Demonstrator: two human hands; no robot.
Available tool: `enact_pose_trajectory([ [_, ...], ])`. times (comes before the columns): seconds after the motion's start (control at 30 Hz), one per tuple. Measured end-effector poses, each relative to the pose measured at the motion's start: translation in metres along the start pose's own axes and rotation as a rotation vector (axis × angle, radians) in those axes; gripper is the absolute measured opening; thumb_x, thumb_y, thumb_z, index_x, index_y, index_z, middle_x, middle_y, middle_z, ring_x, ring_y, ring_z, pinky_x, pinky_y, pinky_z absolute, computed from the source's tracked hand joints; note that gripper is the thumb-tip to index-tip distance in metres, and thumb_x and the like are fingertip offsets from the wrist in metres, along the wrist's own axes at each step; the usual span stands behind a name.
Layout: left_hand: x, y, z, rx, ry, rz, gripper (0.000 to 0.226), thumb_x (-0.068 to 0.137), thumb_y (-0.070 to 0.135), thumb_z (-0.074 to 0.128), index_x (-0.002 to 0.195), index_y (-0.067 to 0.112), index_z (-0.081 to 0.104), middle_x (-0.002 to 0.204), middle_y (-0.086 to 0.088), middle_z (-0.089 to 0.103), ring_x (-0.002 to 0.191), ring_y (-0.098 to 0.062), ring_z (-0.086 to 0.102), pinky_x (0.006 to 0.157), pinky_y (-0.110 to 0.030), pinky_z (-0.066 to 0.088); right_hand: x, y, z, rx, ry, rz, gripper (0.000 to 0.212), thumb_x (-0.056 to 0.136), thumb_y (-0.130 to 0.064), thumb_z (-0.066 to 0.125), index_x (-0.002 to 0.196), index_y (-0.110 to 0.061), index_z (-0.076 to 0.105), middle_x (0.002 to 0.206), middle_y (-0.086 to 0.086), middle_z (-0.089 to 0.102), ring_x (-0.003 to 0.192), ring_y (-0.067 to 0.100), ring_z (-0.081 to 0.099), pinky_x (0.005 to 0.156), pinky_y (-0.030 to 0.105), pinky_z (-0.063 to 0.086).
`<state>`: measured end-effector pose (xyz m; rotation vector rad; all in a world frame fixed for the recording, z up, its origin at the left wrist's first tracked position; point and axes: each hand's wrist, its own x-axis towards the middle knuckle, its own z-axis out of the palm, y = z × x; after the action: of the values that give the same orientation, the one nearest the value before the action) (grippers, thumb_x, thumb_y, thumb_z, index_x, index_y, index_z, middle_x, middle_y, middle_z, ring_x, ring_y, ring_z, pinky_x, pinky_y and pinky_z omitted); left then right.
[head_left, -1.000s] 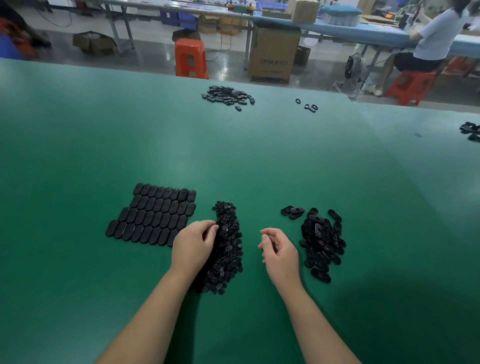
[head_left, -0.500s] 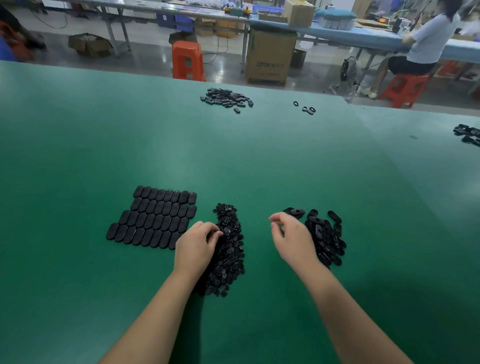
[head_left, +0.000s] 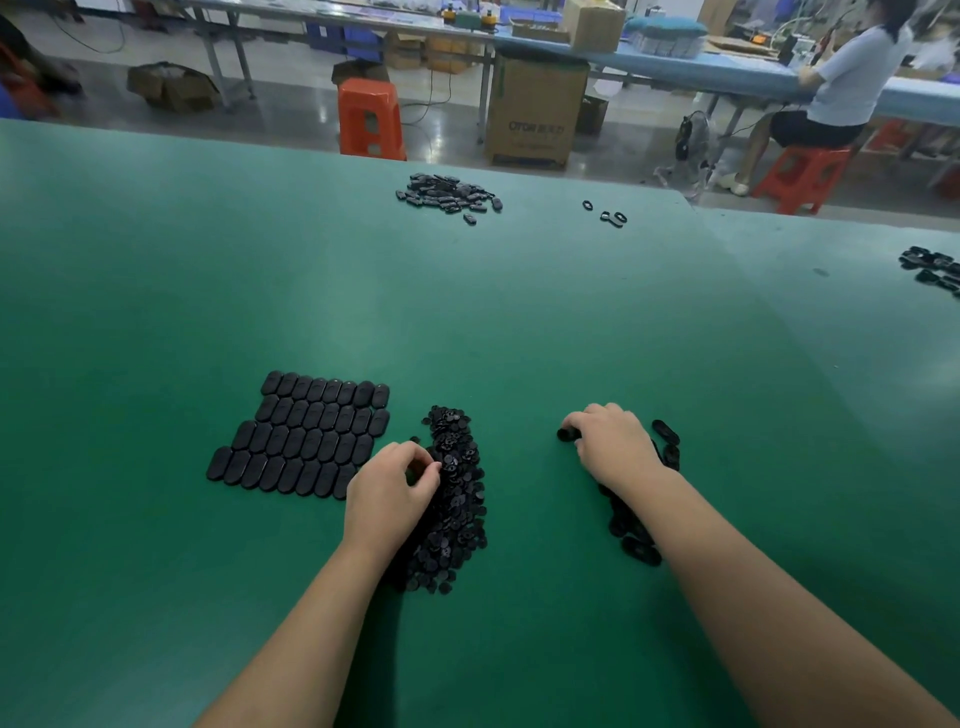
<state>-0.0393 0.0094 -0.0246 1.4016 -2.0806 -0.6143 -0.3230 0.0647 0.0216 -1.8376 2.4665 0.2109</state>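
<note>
On the green table (head_left: 467, 322) lies a neat block of black oval caps (head_left: 306, 434) in rows at the left. Beside it is a long heap of small black round parts (head_left: 457, 499). My left hand (head_left: 389, 488) rests on the heap's left side, fingers curled and pinching among the small parts. A second heap of black oval frames (head_left: 636, 525) lies to the right, largely hidden under my right hand (head_left: 613, 444). That hand's fingertips curl round one black oval piece (head_left: 565, 434) at the heap's far left end.
Another pile of black parts (head_left: 449, 192) and a few loose rings (head_left: 608, 213) lie near the far edge. More black parts (head_left: 935, 267) sit at the right edge. Beyond the table are an orange stool (head_left: 371, 117), a cardboard box (head_left: 535, 109) and a seated person (head_left: 841, 88).
My right hand has moved away from me and rightward onto the oval frame heap and now curls on a piece there. My left hand has stayed at the small-parts heap.
</note>
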Motion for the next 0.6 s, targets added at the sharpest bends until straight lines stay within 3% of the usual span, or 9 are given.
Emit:
enact_pose_trajectory([
  [0.23, 0.000, 0.000, -0.001, -0.060, -0.006, -0.031, 0.008, 0.088, 0.026, 0.069, 0.081, 0.026, 0.065, 0.080, 0.015, 0.062, 0.070, -0.005, 0.058, 0.062, -0.036, 0.054, -0.010, -0.003, -0.004, 0.015, -0.023, -0.033, 0.031, 0.100, -0.018, 0.050, 0.127, -0.023, 0.066, 0.123, 0.001, 0.067, 0.115, 0.026, 0.057, 0.098, 0.037, 0.044],
  [0.4, 0.000, 0.001, -0.001, -0.054, -0.020, -0.043, 0.007, 0.089, 0.027, 0.068, 0.083, 0.027, 0.065, 0.078, 0.015, 0.063, 0.058, -0.009, 0.057, 0.057, -0.037, 0.053, -0.017, -0.005, -0.006, 0.051, 0.012, -0.041, 0.027, 0.101, -0.023, 0.050, 0.119, -0.022, 0.070, 0.114, 0.000, 0.070, 0.109, 0.024, 0.060, 0.095, 0.036, 0.046],
  [0.6, -0.001, 0.001, -0.002, -0.078, -0.007, -0.033, 0.005, 0.090, 0.027, 0.068, 0.094, 0.027, 0.070, 0.081, 0.019, 0.064, 0.064, -0.003, 0.058, 0.062, -0.033, 0.054, -0.020, -0.009, -0.005, 0.334, 0.086, 0.052, 0.021, 0.101, -0.025, 0.055, 0.115, -0.018, 0.069, 0.102, -0.003, 0.063, 0.093, 0.016, 0.057, 0.077, 0.031, 0.047],
])
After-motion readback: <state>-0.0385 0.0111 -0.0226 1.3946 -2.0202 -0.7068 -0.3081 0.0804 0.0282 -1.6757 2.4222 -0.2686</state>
